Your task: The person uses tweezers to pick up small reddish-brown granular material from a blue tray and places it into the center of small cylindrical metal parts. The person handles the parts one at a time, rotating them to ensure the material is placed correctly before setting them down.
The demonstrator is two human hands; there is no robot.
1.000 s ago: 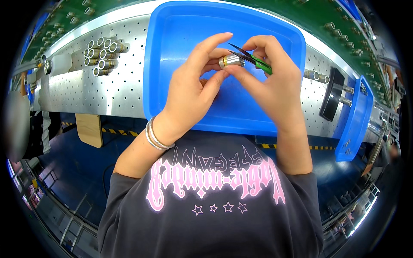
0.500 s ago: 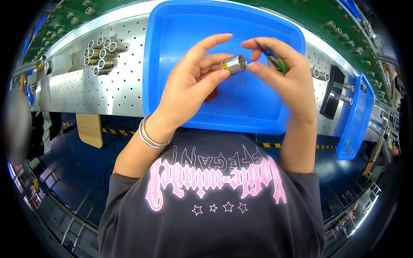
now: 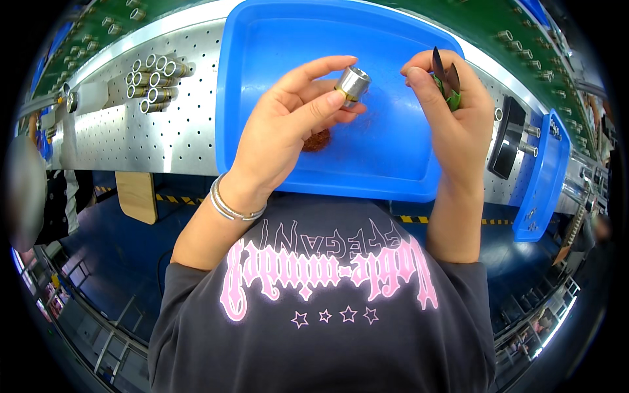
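Note:
My left hand (image 3: 272, 128) grips a short silver metal cylinder (image 3: 354, 81) with a yellow band at its lower end, its round mouth tipped up and away. Thumb and fingers wrap the banded end. To the right, apart from the cylinder, my right hand (image 3: 455, 121) is closed around a pair of small scissors (image 3: 438, 64) with dark blades and green handles. The blades point away from me, and the right thumb and forefinger tips press together. Both hands are above a large blue tray (image 3: 386, 175). A clump of reddish-brown fine strands (image 3: 317, 141) lies in it, partly behind my left hand.
Several similar metal cylinders (image 3: 157, 80) stand grouped on the perforated metal table (image 3: 190, 131) at left. At right are a black flat device (image 3: 508, 137), a few more cylinders (image 3: 529, 150) and a narrower blue tray (image 3: 547, 177). A green conveyor belt (image 3: 187, 14) with more cylinders runs along the far side.
My right hand has drawn away to the right with the scissors, whose blades now stand clearly in view. The cylinder in my left hand has turned from pointing right to more upright.

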